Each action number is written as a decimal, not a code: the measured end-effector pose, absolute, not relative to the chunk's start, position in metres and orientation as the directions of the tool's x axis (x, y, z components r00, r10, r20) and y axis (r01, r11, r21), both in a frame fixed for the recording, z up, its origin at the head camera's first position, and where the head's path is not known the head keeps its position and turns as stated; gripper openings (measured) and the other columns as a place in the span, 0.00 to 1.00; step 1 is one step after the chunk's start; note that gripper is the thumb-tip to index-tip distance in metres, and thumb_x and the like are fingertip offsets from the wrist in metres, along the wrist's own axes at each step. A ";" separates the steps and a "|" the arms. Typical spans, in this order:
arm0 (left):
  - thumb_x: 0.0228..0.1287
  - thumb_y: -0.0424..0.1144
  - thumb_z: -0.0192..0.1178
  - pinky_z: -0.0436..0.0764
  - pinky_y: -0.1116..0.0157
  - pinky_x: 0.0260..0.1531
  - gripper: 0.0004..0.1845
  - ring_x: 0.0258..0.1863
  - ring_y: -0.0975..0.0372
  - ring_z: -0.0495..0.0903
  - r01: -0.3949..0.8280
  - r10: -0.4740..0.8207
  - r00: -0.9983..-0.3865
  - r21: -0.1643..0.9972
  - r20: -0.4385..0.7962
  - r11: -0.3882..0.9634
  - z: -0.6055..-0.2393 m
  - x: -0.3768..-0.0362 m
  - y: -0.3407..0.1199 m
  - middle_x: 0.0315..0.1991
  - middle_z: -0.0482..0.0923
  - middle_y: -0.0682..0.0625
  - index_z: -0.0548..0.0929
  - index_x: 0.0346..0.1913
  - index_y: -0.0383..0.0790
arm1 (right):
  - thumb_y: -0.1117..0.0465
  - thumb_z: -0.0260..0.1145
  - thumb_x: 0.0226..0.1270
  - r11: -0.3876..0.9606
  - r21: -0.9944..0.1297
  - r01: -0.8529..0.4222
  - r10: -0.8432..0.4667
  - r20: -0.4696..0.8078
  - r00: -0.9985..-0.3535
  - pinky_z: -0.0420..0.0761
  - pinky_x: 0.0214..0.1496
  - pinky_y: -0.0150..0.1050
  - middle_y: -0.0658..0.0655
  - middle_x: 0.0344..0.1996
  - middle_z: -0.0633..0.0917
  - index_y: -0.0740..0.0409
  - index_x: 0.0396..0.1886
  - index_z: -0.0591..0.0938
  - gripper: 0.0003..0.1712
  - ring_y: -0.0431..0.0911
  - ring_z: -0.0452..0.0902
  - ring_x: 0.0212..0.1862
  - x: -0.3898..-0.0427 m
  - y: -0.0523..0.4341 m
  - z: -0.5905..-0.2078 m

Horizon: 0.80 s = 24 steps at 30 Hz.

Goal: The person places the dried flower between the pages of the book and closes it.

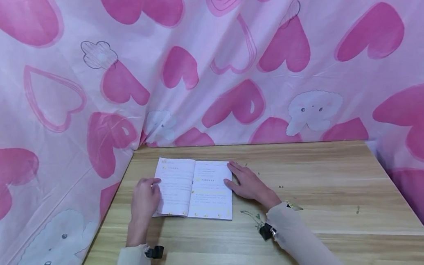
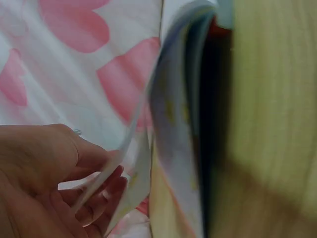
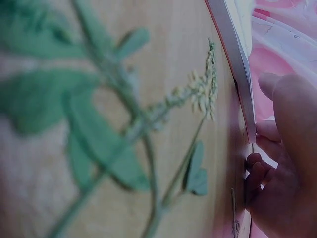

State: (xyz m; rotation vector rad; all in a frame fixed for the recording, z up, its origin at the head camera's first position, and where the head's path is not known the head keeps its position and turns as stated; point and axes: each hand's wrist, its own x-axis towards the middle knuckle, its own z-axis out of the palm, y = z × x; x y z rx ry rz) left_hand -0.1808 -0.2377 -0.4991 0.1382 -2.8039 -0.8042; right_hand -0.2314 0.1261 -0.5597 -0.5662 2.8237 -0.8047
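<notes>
Your left hand point(image 1: 144, 199) pinches the outer leaves of the open booklet point(image 1: 194, 189), curled fingers point(image 2: 101, 196) behind a lifted page; your right hand point(image 1: 246, 183) lies flat, fingers straight, on its right edge. The wooden table point(image 1: 330, 190) is enclosed by pink heart-print cloth point(image 1: 229, 65). The booklet lies near the table's far left corner, between both hands, spine running away from you.

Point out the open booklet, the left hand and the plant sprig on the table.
open booklet point(image 1: 208, 190), head view, on the right-hand page.
left hand point(image 1: 144, 199), head view, on the back of the hand at the booklet's left edge.
plant sprig point(image 1: 252, 216), head view, on its leaves near the right wrist.
</notes>
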 end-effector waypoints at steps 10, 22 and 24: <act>0.69 0.45 0.72 0.81 0.38 0.62 0.29 0.63 0.36 0.81 -0.133 -0.158 -0.987 0.472 0.014 0.871 -0.521 -0.180 -0.234 0.62 0.80 0.28 0.85 0.64 0.28 | 0.36 0.60 0.83 0.792 -0.524 -0.313 -0.397 -0.054 -0.916 0.59 0.88 0.58 0.53 0.90 0.55 0.51 0.89 0.56 0.48 0.53 0.52 0.89 -0.233 0.125 -0.562; 0.70 0.40 0.68 0.80 0.37 0.62 0.26 0.64 0.36 0.79 -0.115 -0.120 -0.993 0.380 -0.011 0.918 -0.527 -0.188 -0.233 0.63 0.80 0.28 0.84 0.67 0.30 | 0.35 0.60 0.82 0.794 -0.535 -0.288 -0.383 -0.071 -0.921 0.56 0.89 0.59 0.53 0.90 0.53 0.49 0.90 0.55 0.48 0.51 0.49 0.90 -0.233 0.124 -0.561; 0.68 0.39 0.69 0.78 0.35 0.62 0.25 0.65 0.33 0.77 -0.088 -0.105 -0.994 0.357 0.028 0.930 -0.528 -0.189 -0.232 0.65 0.80 0.28 0.84 0.66 0.33 | 0.35 0.60 0.82 0.793 -0.536 -0.289 -0.384 -0.071 -0.921 0.57 0.89 0.59 0.53 0.90 0.53 0.49 0.90 0.55 0.48 0.52 0.49 0.90 -0.233 0.125 -0.561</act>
